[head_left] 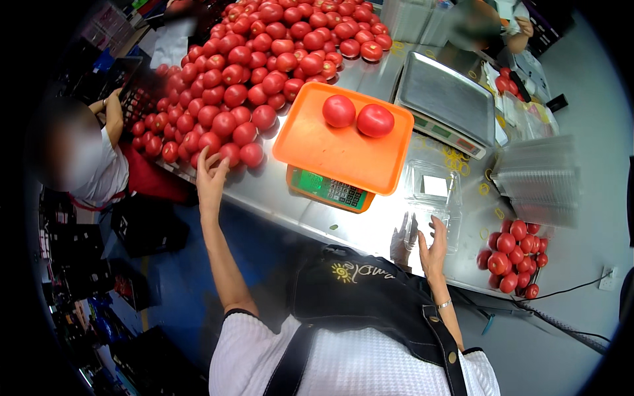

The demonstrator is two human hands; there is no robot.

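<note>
At the near edge of a large heap of red tomatoes (244, 99), my left hand (212, 177) reaches in with its fingers apart. Its fingertips meet the front tomatoes, and no tomato is enclosed in it. Two tomatoes (375, 121) lie side by side on an orange tray (337, 155), which tops a scale with a lit green display (320, 183). My right hand (432, 247) is open, thumb and fingers spread, beside a clear plastic clamshell box (432, 198) with a white label. Whether that hand touches the box I cannot tell.
A second scale (446, 99) with a metal plate stands at the back right. Stacked clear boxes (536, 178), yellow rubber bands (454, 158) and packed tomatoes (512, 254) line the right side. One person (99, 158) is at the left, another's hand (523, 30) at the far right.
</note>
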